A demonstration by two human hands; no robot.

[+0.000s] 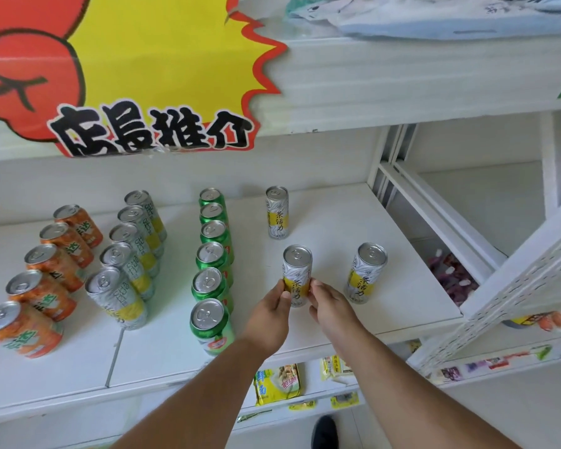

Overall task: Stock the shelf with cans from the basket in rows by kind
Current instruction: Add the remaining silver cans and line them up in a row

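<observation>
Both hands are clamped on one slim silver-and-yellow can (297, 275) at lower centre of the frame: the left hand (271, 311) pinches its lower left side with the thumb across the label, and the right hand (329, 307) pinches its lower right side. The can stands upright on the white shelf (337, 228); whether its base is fully seated cannot be confirmed, as the fingers cover it. A second can of the same kind (277, 212) stands upright behind it, toward the centre of the frame, and a third (366, 272) stands upright to the right, well apart from the held can. Left of the hands, a row of six green cans (212, 270) runs from front to back. Further left stands a row of silver-and-yellow cans (133, 251), five visible, and at the far left a row of orange cans (42, 277), also five visible. A yellow and red promotional sign (136, 69) hangs in the upper left of the frame, over the edge of the shelf above. Yellow snack packets (277, 384) lie on a lower shelf at bottom centre. The basket is not in view.
</observation>
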